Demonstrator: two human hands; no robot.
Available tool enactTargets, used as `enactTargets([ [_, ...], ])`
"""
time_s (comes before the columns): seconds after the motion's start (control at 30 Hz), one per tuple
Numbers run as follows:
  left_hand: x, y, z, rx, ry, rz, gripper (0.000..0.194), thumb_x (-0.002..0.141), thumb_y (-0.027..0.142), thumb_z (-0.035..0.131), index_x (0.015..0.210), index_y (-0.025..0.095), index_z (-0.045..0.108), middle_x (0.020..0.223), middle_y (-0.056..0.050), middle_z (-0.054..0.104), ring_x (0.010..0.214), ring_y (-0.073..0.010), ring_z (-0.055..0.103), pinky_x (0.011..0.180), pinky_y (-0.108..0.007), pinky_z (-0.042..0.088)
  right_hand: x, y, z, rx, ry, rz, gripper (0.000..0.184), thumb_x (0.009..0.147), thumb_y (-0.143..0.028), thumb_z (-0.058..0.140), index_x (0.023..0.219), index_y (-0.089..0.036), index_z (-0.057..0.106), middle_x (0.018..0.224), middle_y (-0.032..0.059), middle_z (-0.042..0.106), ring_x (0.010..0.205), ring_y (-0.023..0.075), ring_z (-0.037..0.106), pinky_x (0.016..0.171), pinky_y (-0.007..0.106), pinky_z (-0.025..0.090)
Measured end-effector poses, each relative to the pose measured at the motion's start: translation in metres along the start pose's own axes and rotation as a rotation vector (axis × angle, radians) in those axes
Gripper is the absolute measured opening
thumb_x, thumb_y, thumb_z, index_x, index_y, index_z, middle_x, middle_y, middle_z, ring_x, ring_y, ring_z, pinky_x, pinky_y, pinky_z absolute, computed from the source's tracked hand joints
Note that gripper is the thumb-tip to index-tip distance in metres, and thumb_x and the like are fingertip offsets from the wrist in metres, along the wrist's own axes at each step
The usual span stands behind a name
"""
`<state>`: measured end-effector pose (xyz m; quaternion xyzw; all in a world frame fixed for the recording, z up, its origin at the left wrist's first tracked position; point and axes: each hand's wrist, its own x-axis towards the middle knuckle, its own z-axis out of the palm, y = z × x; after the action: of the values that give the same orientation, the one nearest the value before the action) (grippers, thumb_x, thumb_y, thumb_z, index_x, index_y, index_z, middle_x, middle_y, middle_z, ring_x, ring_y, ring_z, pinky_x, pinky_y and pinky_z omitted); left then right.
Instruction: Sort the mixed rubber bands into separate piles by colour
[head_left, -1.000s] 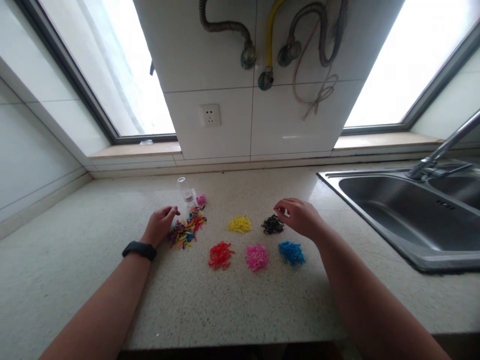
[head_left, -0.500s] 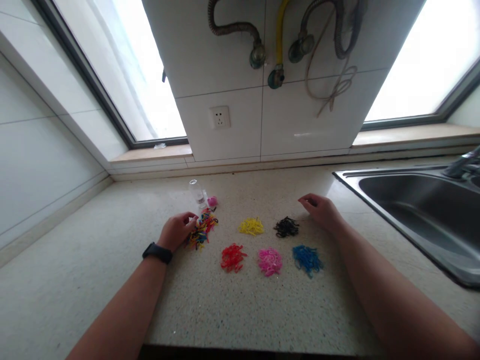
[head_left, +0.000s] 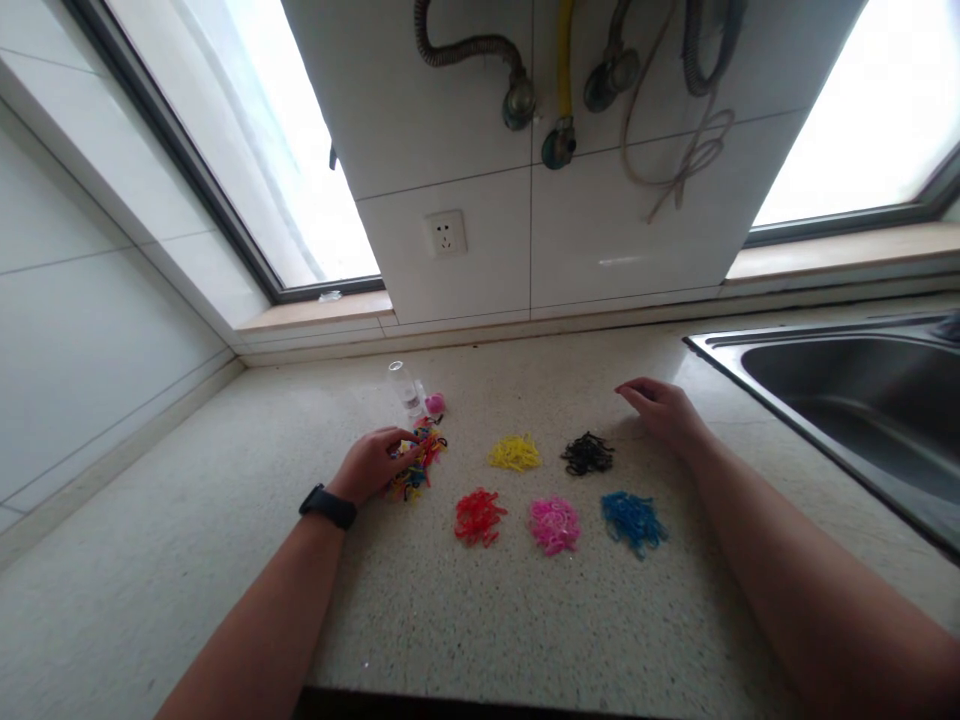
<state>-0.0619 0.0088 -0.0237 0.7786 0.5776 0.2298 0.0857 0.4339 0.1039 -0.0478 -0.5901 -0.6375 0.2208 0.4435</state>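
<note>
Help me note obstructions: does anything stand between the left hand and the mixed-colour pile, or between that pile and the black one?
Nothing visible separates the left hand from the mixed-colour pile; they overlap in view. Between that pile and the black pile, the yellow pile lies directly in line.

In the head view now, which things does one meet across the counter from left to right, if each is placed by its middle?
Black wristband, left hand, red pile, yellow pile, pink pile, black pile, blue pile, sink.
</note>
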Motion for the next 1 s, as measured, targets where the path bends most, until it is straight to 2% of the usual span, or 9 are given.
enactTargets([
  [0.13, -0.001, 0.002, 0.0, -0.03, -0.018, -0.01, 0.036, 0.088, 0.051, 0.061, 0.1, 0.02, 0.075, 0.073, -0.001, 0.063, 0.061, -0.0127, 0.049, 0.058, -0.024, 0.037, -0.001, -0.004, -0.001, 0.013, 0.006, 0.012, 0.038, 0.079, -0.053, 0.062, 0.086, -0.018, 0.074, 0.068, 0.0039, 0.066, 0.061, 0.0174, 0.054, 0.058, 0.031, 0.039],
  [0.3, -0.004, 0.001, 0.001, -0.045, -0.022, -0.015, 0.034, 0.086, 0.05, 0.061, 0.094, 0.019, 0.074, 0.064, 0.001, 0.055, 0.057, -0.0122, 0.044, 0.054, -0.023, 0.034, -0.001, -0.002, -0.001, 0.039, 0.013, 0.032, 0.041, 0.078, -0.057, 0.064, 0.082, -0.018, 0.072, 0.056, 0.0001, 0.055, 0.052, 0.0145, 0.045, 0.051, 0.029, 0.036],
  [0.53, -0.003, -0.005, 0.004, -0.072, -0.017, -0.026, 0.034, 0.086, 0.05, 0.061, 0.09, 0.018, 0.073, 0.058, 0.004, 0.046, 0.054, -0.011, 0.039, 0.052, -0.022, 0.029, -0.002, -0.009, -0.001, 0.024, -0.013, 0.02, 0.038, 0.077, -0.054, 0.063, 0.08, -0.017, 0.071, 0.062, 0.001, 0.058, 0.058, 0.0149, 0.047, 0.055, 0.028, 0.036],
  [0.73, -0.002, -0.012, 0.005, -0.068, -0.017, -0.05, 0.037, 0.087, 0.049, 0.06, 0.103, 0.02, 0.074, 0.06, 0.004, 0.047, 0.054, -0.0111, 0.04, 0.053, -0.022, 0.03, 0.0, -0.003, 0.001, 0.06, -0.019, 0.031, 0.038, 0.077, -0.053, 0.064, 0.081, -0.017, 0.071, 0.06, -0.0005, 0.054, 0.057, 0.0139, 0.044, 0.054, 0.028, 0.033],
  [1.0, -0.001, -0.009, 0.006, -0.115, 0.021, -0.075, 0.034, 0.085, 0.049, 0.063, 0.093, 0.019, 0.076, 0.056, 0.004, 0.043, 0.052, -0.0105, 0.037, 0.051, -0.022, 0.026, 0.0, -0.003, 0.001, 0.059, -0.028, 0.022, 0.04, 0.076, -0.056, 0.064, 0.079, -0.017, 0.071, 0.058, -0.0014, 0.052, 0.055, 0.0132, 0.042, 0.052, 0.028, 0.032],
])
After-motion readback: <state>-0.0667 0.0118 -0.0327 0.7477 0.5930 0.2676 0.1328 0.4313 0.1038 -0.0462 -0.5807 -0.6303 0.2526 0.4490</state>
